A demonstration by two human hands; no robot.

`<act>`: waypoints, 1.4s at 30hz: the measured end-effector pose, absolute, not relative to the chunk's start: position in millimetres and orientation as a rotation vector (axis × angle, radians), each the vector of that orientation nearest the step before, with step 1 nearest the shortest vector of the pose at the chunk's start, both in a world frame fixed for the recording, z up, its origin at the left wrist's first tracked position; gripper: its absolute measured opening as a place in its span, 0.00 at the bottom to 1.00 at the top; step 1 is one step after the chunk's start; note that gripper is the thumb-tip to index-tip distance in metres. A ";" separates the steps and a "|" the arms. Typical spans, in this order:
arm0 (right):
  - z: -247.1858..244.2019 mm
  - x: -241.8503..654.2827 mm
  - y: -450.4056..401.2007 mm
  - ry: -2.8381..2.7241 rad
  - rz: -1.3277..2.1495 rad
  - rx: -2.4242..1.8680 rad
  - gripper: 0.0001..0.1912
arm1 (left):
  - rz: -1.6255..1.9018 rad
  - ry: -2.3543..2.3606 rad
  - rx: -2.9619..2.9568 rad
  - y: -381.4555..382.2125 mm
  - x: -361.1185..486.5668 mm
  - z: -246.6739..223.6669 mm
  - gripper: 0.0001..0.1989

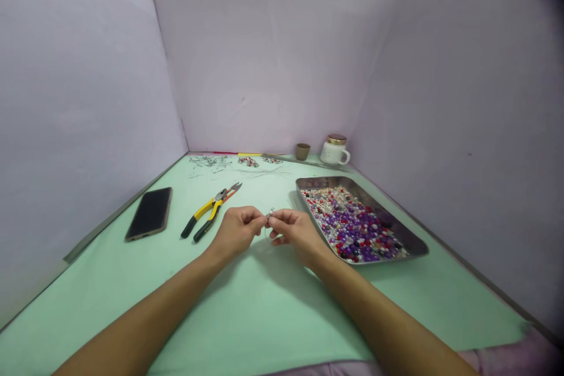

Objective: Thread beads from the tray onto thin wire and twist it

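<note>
Both hands meet fingertip to fingertip over the middle of the green table. A small silvery beaded piece (270, 212) is pinched between them, with a thin wire or thread curving down below it. My left hand (241, 228) is closed on its left side, thumb and forefinger together. On the other side my right hand (294, 231) holds it between thumb and forefinger, the other fingers curled beneath. Fine detail of the piece is too small to tell. Just right of my right hand stands a metal tray (412, 242) of purple, red, white and dark beads (359, 229).
Yellow-and-black pliers (205, 211) and orange-handled snips (232, 191) lie left of my hands, a phone (150, 212) farther left. At the back are wire pieces (210, 161), beaded clusters (249, 161), a small brown cup (302, 151) and a lidded white mug (333, 151). Pale panels enclose the table.
</note>
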State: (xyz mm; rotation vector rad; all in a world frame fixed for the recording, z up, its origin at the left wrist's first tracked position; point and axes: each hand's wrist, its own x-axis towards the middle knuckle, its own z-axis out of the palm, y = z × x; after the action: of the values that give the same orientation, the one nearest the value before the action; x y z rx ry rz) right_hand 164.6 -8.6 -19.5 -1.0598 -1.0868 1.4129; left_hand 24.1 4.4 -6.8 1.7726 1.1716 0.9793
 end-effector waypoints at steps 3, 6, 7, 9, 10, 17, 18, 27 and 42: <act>-20.6 162.8 -9.5 -1.144 1.281 -1.084 0.11 | 0.951 1.136 1.742 4.6 24.1 -9.9 0.10; -19.2 162.7 -11.1 -1.189 1.215 -1.089 0.10 | 0.928 1.128 1.720 3.8 24.1 -8.5 0.10; -18.6 163.0 -11.6 -1.199 1.202 -1.087 0.09 | 0.918 1.134 1.712 3.4 24.2 -7.8 0.10; -17.7 163.7 -12.5 -1.213 1.186 -1.084 0.09 | 0.909 1.140 1.681 2.1 24.6 -6.7 0.09; -17.5 164.0 -12.7 -1.222 1.181 -1.084 0.09 | 0.910 1.136 1.660 1.3 24.9 -6.3 0.08; -20.3 163.8 -11.5 -1.271 1.126 -1.115 0.08 | 0.997 1.083 1.649 -2.0 26.8 -4.8 0.05; -20.3 163.3 -11.4 -1.255 1.130 -1.119 0.08 | 1.007 1.093 1.650 -2.1 27.1 -4.8 0.05; -18.2 159.1 -12.3 -1.040 1.254 -1.099 0.09 | 1.044 1.150 1.646 -2.0 29.4 -7.5 0.06; -22.0 158.6 -11.2 -1.040 1.292 -1.078 0.06 | 1.132 1.148 1.634 -4.1 30.2 -6.9 0.05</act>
State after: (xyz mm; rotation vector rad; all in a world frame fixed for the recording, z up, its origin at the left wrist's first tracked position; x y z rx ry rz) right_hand 158.6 -11.2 -22.0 -1.0775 -1.0402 1.2917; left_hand 30.2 -4.1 -6.9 1.6338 1.1478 1.1318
